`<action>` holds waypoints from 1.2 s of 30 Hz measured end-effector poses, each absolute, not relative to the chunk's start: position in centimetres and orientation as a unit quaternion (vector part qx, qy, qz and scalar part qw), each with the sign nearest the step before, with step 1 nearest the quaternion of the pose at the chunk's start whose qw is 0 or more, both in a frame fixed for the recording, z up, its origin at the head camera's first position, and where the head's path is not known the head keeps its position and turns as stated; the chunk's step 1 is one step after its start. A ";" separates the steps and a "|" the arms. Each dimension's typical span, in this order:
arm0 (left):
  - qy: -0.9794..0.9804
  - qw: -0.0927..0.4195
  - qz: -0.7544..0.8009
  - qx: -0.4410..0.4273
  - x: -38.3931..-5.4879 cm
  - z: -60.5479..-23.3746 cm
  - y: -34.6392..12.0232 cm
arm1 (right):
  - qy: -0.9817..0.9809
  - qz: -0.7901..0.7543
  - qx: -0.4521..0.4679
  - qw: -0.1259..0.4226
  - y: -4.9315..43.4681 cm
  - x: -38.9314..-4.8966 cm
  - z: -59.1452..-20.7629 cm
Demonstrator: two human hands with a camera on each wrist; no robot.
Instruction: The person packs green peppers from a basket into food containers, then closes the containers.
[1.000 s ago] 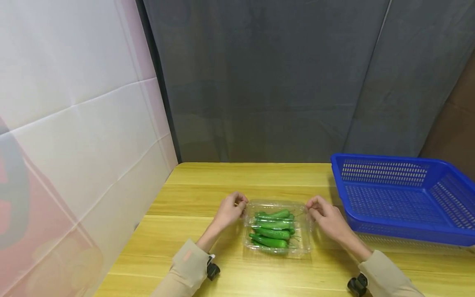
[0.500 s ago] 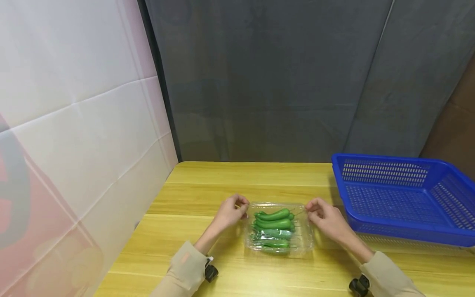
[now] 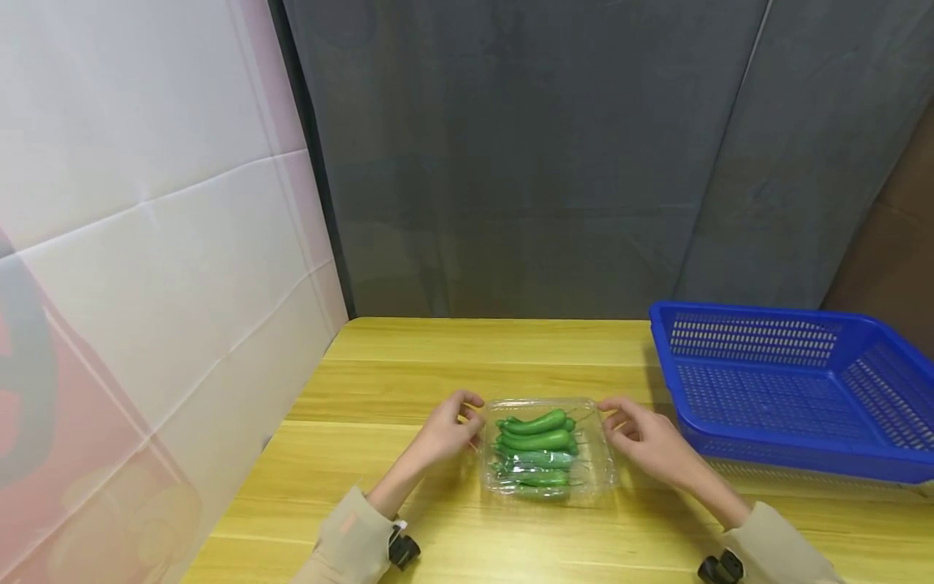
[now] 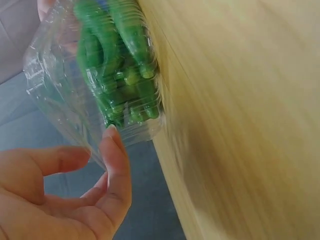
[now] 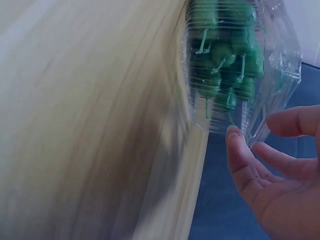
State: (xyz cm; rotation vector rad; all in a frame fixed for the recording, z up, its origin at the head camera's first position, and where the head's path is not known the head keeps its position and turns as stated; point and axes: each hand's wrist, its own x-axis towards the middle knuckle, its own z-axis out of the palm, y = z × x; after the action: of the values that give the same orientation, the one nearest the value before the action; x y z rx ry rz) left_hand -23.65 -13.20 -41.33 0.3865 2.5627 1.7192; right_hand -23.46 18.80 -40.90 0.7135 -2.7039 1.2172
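Note:
A clear plastic clamshell container (image 3: 600,474) stands on the table with several green chili peppers (image 3: 538,440) lying in it. Its transparent lid covers them. At the container's far left corner is my left hand (image 3: 447,428), thumb and forefinger parted; the left wrist view shows the fingertips (image 4: 113,136) right at the plastic edge. My right hand (image 3: 645,442) is at the far right corner in the same way, and in the right wrist view its fingertips (image 5: 235,137) reach the edge with a gap between them. Pepper stems (image 5: 242,67) show through the ribbed side wall.
A blue perforated plastic basket (image 3: 803,461) stands to the right on the wooden table (image 3: 409,365). Behind the table hangs a dark grey curtain (image 3: 511,162), and a white printed sheet (image 3: 182,268) borders the left side. Small black cameras (image 3: 403,549) sit on the wrists.
The lid has settled and the peppers show more clearly through it. In the last half second both hands have loosened their fingers and drawn slightly away from the corners.

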 end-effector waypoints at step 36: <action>0.762 0.158 0.614 0.133 -18.7 -41.4 -14.6 | -0.890 0.393 0.230 0.020 19.4 -18.7 -41.3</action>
State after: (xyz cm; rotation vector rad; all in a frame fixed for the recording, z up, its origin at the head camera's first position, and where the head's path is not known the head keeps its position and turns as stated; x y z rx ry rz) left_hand -18.67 -14.64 -41.44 0.3800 2.1783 1.7575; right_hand -18.75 19.43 -41.29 0.7136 -2.7620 1.2194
